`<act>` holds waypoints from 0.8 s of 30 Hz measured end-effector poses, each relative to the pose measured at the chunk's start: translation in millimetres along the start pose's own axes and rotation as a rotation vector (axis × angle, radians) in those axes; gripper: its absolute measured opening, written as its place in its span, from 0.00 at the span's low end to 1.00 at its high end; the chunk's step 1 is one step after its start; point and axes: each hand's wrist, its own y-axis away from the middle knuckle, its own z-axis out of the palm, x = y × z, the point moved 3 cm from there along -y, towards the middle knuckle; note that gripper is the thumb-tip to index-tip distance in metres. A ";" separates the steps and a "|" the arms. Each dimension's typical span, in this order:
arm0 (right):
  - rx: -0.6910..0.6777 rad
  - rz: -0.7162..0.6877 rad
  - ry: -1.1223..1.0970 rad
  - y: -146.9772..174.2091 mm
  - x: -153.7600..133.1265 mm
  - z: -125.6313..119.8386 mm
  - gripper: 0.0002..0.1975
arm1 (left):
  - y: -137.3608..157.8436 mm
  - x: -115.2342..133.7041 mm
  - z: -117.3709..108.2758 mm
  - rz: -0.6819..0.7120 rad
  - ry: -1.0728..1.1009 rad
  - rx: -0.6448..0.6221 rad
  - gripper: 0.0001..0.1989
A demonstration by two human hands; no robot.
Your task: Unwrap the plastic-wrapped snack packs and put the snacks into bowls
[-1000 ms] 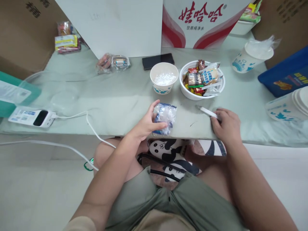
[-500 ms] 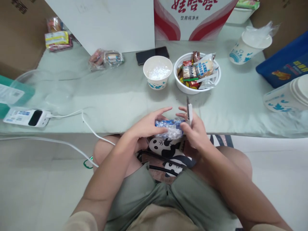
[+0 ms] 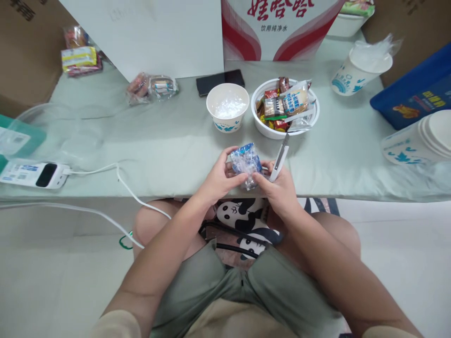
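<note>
Pinched from the left, thumb in front and fingers behind, by the left hand [image 3: 220, 180], and met at lower right by the thumb of the right hand [image 3: 282, 190]: a crumpled blue-and-clear plastic packet [image 3: 245, 162], right between the two, near the front edge of the pale-green cloth-covered table [image 3: 169, 157]. Just right of it, clamped in the right hand, a slim white-handled cutter with a grey blade [image 3: 280, 163], long axis slanting away from the body, tip leaning right, off the packet. Forearms converging, wrists turned inward; can't tell how the hidden right fingers sit.
</note>
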 end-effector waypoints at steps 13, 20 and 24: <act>-0.284 0.219 -0.143 6.5 -11.6 1.7 0.21 | -1.0 4.2 -6.9 0.222 -0.299 0.146 0.32; -0.286 0.273 -0.135 6.4 -13.4 -0.7 0.21 | -0.5 1.9 -10.1 0.262 -0.311 0.167 0.35; -0.333 0.290 -0.124 8.9 -14.7 -0.8 0.19 | 1.8 11.5 -12.8 0.269 -0.222 0.247 0.37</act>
